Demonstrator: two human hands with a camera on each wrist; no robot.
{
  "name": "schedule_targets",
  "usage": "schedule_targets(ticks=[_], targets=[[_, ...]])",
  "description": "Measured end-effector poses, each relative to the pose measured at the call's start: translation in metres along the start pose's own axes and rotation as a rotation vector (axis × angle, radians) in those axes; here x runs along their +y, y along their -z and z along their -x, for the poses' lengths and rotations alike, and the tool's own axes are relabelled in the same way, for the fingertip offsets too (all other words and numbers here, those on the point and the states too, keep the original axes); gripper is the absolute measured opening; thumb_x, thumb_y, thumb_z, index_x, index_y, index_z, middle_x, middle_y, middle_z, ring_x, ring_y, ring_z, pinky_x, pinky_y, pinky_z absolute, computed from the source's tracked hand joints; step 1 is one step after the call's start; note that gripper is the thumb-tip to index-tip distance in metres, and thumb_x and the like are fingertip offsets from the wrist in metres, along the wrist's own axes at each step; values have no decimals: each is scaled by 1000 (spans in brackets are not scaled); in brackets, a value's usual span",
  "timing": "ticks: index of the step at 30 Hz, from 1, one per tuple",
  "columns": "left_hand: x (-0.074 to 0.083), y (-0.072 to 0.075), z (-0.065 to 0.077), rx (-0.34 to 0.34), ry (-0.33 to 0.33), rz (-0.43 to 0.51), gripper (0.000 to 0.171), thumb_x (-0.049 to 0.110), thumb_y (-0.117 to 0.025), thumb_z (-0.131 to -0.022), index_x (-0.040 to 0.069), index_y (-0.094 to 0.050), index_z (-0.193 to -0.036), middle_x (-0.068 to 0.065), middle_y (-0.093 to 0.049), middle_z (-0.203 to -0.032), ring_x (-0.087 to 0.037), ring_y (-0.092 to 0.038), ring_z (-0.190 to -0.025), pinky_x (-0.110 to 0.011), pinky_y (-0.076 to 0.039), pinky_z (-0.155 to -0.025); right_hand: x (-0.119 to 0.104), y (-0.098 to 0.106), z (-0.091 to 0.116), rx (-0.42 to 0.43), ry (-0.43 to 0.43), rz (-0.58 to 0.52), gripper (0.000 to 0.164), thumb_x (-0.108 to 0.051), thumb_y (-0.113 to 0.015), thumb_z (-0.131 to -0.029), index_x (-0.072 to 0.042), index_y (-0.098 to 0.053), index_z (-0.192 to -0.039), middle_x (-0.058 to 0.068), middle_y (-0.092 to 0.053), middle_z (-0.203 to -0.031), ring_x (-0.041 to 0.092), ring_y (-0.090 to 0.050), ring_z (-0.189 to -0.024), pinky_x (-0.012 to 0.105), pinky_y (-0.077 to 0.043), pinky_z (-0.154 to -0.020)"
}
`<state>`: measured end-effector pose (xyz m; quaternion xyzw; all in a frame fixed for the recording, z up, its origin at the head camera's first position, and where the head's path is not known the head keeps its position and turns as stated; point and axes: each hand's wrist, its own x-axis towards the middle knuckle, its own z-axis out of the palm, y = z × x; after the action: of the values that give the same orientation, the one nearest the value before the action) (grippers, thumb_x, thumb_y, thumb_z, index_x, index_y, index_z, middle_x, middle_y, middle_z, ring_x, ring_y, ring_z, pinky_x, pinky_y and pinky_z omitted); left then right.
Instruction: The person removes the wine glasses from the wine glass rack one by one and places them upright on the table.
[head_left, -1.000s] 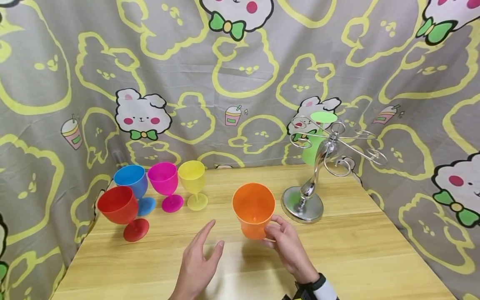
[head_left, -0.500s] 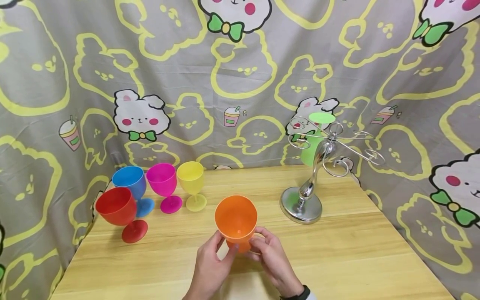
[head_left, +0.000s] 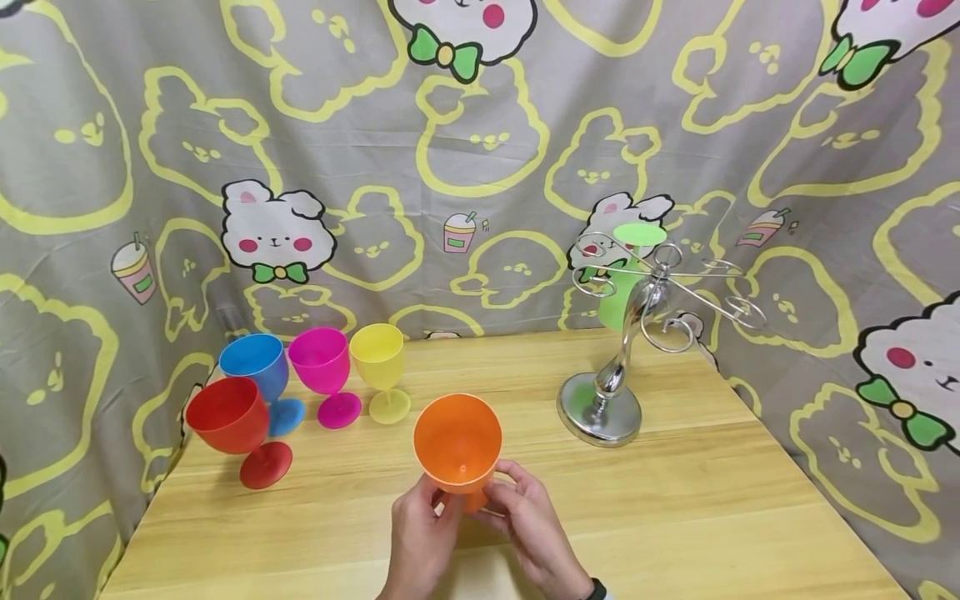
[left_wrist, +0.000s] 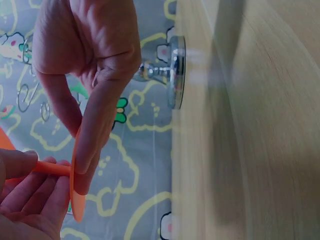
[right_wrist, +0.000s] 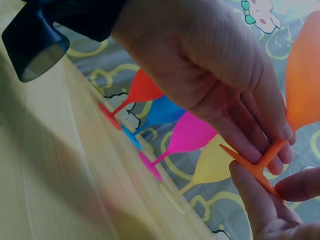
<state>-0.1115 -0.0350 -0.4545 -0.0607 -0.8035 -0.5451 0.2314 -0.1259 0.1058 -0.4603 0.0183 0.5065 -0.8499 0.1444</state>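
An orange goblet (head_left: 457, 433) is held above the table, its mouth up and toward the head camera. My right hand (head_left: 536, 529) grips its stem, the fingers curled around it in the right wrist view. With thumb and fingers, my left hand (head_left: 422, 533) pinches the round base (left_wrist: 78, 202), best seen in the left wrist view. From the head, the hands and bowl hide most of the stem and base.
Red (head_left: 228, 417), blue (head_left: 255, 358), magenta (head_left: 321, 362) and yellow (head_left: 378, 357) goblets stand upright at the back left. At right is a silver stand (head_left: 600, 410) with curled wire arms; a green goblet (head_left: 617, 308) hangs upside down there. Patterned cloth (head_left: 480, 108) encloses the wooden table (head_left: 675, 500).
The right hand has brought the orange goblet left and nearer the body. My left hand, open and apart a second ago, has come in and taken hold of its base.
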Motion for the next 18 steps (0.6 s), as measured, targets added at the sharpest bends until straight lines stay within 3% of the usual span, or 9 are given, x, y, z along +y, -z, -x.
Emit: schedule_targets(ticks=[4,11,15,18], targets=[[-1,1,0,46,-17,-37,19,0,-71,-76,16,-65,-85,13,-61,-70,-1,-58,-66,-24,-55,-63,-1,-3,2,-12,-4,-7,35,-6,-56,-89,3,-43,-120,14,-66,-104,23,-65,-94,38,-54,-81],[-2,2,-1,66,-32,-40,21,-1,-70,-76,18,-64,-81,17,-56,-64,0,-54,-62,-26,-54,-61,2,-4,2,-21,3,45,32,-6,-55,-90,2,-44,-119,14,-67,-102,21,-65,-93,35,-54,-81],[-3,3,-1,83,-52,-53,23,-2,-70,-75,20,-62,-78,18,-54,-62,1,-51,-58,-24,-50,-53,1,-2,2,-33,19,156,35,-9,-57,-90,1,-45,-121,14,-67,-103,22,-65,-93,37,-54,-81],[-3,5,-3,94,-52,-54,24,-1,-71,-75,21,-63,-80,17,-59,-66,1,-54,-61,-25,-50,-54,-1,1,3,-63,58,319,40,-11,-58,-89,-2,-46,-126,15,-64,-112,24,-64,-95,38,-54,-81]])
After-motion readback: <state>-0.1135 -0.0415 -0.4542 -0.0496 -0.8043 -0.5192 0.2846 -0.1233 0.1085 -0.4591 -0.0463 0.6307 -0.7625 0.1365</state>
